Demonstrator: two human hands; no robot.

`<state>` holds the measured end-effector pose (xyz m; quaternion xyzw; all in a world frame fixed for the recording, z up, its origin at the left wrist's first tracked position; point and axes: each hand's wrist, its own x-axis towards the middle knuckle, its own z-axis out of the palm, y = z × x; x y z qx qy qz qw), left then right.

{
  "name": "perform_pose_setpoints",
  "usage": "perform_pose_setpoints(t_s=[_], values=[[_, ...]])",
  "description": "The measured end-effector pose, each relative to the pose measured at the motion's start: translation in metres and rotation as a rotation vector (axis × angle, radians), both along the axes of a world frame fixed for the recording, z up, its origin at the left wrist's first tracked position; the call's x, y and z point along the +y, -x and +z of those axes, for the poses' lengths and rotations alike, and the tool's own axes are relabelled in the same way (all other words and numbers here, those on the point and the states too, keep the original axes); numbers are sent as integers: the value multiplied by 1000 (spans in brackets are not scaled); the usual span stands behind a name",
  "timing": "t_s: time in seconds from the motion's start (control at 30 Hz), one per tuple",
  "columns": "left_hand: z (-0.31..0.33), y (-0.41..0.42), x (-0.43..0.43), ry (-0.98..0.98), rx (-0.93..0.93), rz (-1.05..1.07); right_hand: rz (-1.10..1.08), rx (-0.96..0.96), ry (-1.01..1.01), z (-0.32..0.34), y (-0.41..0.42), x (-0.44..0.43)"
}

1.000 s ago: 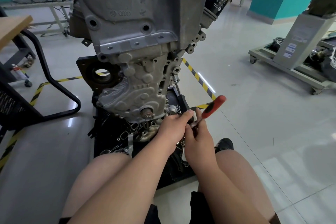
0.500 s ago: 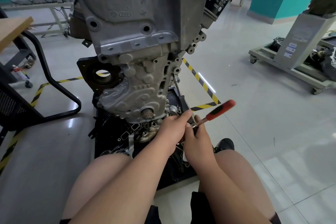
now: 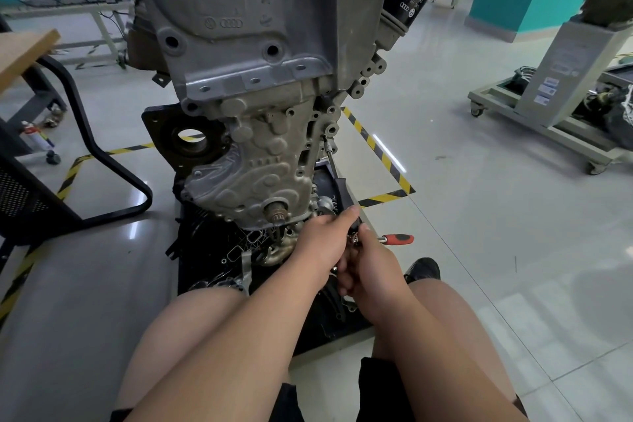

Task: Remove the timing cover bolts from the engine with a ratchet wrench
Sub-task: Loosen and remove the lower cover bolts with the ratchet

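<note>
The engine (image 3: 246,27), its top cut off by the frame edge, stood over a black tray (image 3: 329,329). A black extension bar (image 3: 337,181) rose to the right edge of the timing cover (image 3: 253,164), and its tip hid whichever bolt it sat on. The left hand (image 3: 323,243) curled round the bar's lower end, fingers mostly out of sight. The right hand (image 3: 373,267), touching it, gripped the ratchet wrench (image 3: 399,238) near its head. Only the red handle showed clearly, pointing right.
</note>
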<state>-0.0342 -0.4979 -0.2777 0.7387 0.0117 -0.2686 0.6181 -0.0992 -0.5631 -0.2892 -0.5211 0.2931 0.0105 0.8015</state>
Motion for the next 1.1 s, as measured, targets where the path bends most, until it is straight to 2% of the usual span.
perform_pose_setpoints(t_s=[0.2,0.4,0.6,0.8,0.9,1.1], values=[[1,1,-1,33,4,11,28,5,184,1,3,1],[1,1,-3,68,3,36,-59,-57,203,-1,5,1],[3,2,-2,88,-10,57,-62,-88,580,-1,10,5],[4,2,-1,73,-25,56,43,-38,933,5,13,11],[4,2,-1,48,-39,58,49,-36,982,3,12,11],[6,3,0,67,-2,67,17,-81,890,0,10,12]])
